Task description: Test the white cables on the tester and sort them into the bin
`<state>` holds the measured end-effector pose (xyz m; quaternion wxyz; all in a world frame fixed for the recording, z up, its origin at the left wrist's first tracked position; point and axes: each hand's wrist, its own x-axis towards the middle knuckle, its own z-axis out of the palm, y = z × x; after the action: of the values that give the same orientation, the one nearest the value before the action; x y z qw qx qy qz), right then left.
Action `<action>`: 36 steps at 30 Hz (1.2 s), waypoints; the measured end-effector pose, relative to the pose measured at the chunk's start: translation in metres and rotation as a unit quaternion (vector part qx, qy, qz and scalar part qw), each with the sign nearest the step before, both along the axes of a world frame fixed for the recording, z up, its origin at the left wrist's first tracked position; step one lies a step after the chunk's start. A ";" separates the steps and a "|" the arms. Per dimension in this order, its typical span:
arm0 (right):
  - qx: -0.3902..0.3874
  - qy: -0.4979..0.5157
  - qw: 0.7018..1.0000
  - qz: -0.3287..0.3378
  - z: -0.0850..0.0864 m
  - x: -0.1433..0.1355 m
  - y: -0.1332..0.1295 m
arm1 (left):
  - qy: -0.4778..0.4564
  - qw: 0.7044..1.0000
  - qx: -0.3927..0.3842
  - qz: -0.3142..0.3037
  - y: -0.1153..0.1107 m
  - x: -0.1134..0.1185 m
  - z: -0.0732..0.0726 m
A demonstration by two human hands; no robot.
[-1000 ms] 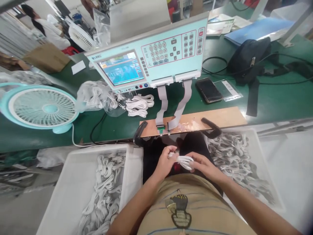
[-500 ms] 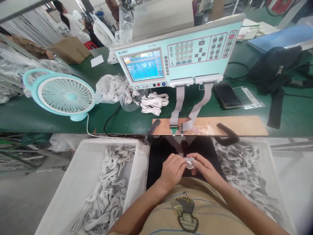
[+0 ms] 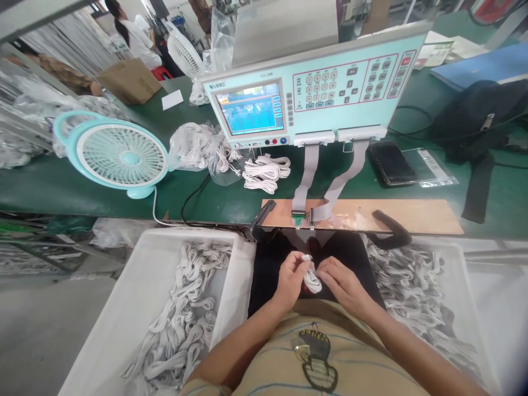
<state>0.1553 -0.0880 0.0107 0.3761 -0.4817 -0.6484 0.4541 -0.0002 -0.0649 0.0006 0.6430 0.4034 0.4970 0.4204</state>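
A small coiled white cable [image 3: 312,281] is between my hands, above my lap and in front of the bench edge. My left hand [image 3: 290,279] pinches it near the top, where a white plug end [image 3: 306,257] sticks up past the fingertips. My right hand [image 3: 341,281] is closed at the coil's right side, its fingertips pressed together against the cable. The loop of the coil hangs below the fingers. Just beyond my hands, two grey ribbon cables [image 3: 305,190] end in small connectors on a wooden board [image 3: 412,215].
White bins with several coiled cables stand left [image 3: 136,286] and right [image 3: 457,275]. On the green bench are a tester [image 3: 322,88] with a lit screen, a fan [image 3: 124,157], cable bundles [image 3: 267,173] and a phone [image 3: 391,163]. Black clamp handles [image 3: 263,220] jut over the edge. People are behind.
The coil has turned, so its loop now hangs down and a plug end shows above my left fingers. My hands have moved slightly apart. The view has shifted a little.
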 end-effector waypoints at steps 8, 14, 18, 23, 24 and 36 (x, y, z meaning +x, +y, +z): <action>0.102 -0.087 0.989 0.068 -0.002 -0.007 0.013 | -0.114 0.992 -0.051 0.034 0.012 0.006 0.005; -0.018 0.051 0.992 -0.116 -0.004 -0.012 0.042 | -0.042 0.998 0.005 0.046 0.022 0.011 0.005; -0.067 0.124 0.979 -0.145 -0.008 -0.020 0.055 | -0.020 0.998 0.013 0.053 0.033 0.005 0.003; -0.092 0.149 0.969 -0.174 -0.011 -0.022 0.059 | -0.060 0.997 -0.042 0.036 0.045 -0.005 0.002; -0.094 0.150 0.968 -0.176 -0.010 -0.022 0.059 | -0.063 0.997 -0.047 0.027 0.047 -0.007 0.003; -0.202 0.306 0.907 -0.208 -0.001 -0.032 0.063 | 0.070 0.979 0.110 -0.159 0.067 -0.026 0.017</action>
<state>0.1236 -0.0253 0.0092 0.5360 -0.5088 -0.2812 0.6122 -0.0260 0.0025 0.0176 0.6172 0.5742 0.4204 0.3356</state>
